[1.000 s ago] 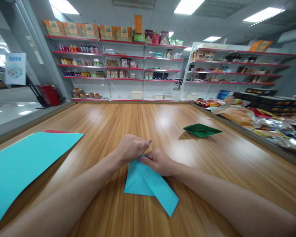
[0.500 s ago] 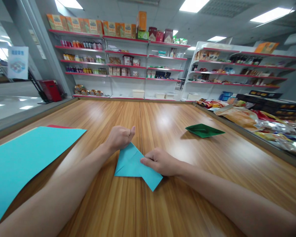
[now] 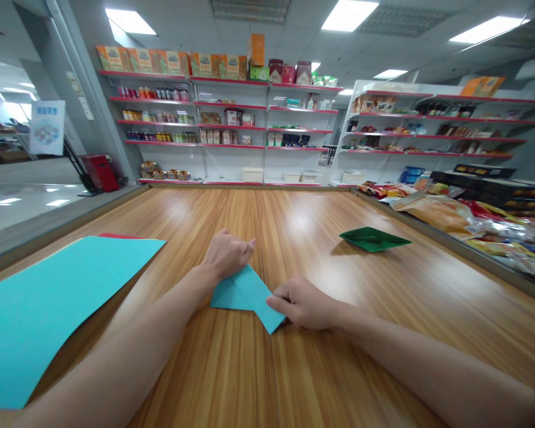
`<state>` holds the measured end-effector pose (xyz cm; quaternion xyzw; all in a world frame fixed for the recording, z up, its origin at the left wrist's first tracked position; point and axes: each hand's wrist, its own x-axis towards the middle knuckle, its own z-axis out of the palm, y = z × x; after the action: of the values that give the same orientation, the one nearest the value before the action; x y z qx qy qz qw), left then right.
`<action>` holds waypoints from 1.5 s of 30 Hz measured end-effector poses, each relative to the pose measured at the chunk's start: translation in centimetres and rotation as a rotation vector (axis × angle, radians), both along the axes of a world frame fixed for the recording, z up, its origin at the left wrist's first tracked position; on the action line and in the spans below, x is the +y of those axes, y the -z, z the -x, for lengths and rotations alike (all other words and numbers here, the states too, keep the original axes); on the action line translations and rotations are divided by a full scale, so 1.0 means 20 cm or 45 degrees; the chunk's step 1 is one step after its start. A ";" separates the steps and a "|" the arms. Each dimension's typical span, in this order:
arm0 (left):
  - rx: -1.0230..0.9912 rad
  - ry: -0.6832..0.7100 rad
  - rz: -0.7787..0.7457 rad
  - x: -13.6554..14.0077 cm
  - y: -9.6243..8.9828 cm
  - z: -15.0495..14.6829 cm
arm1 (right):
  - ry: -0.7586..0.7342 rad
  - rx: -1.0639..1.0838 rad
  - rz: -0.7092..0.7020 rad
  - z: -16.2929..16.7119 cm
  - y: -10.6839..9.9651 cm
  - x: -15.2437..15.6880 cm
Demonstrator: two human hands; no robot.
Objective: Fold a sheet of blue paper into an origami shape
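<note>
A sheet of light-blue paper (image 3: 237, 295), folded into an angular shape with a pointed lower tip, lies on the wooden table in front of me. My left hand (image 3: 229, 254) is curled with its thumb raised and rests on the paper's upper left edge; its fingertips are hidden. At the paper's right edge, my right hand (image 3: 304, 303) has its fingers bent under and its thumb laid on top, pinching the paper. Beyond and to the right stands a green folded paper boat (image 3: 374, 239), apart from both hands.
Large light-blue sheets (image 3: 66, 297) lie at the left, with a red sheet (image 3: 118, 236) peeking from beneath. Packaged snacks (image 3: 446, 214) fill a bin past the table's right edge. Stocked shelves (image 3: 232, 128) stand behind the table.
Both hands sit slightly farther right in view, still on the blue paper. The paper's lower tip has drawn up and less of its right part shows. The camera view has shifted slightly.
</note>
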<state>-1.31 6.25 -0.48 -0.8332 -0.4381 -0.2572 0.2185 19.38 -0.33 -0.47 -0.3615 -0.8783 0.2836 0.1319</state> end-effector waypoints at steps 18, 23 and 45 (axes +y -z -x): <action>-0.082 0.013 0.188 -0.03 0.08 -0.12 | 0.358 0.112 -0.394 0.06 0.11 -0.01; -0.223 -0.156 0.249 0.00 0.07 -0.13 | 0.395 0.360 -0.225 0.05 0.10 -0.01; -1.402 0.794 1.892 -0.13 0.13 -0.25 | 0.486 1.311 0.643 -0.10 0.13 0.22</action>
<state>3.75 3.73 -3.05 -0.6004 -0.2891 -0.3150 -0.6758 21.46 4.14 -3.10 -0.3493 -0.5266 0.5933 0.4986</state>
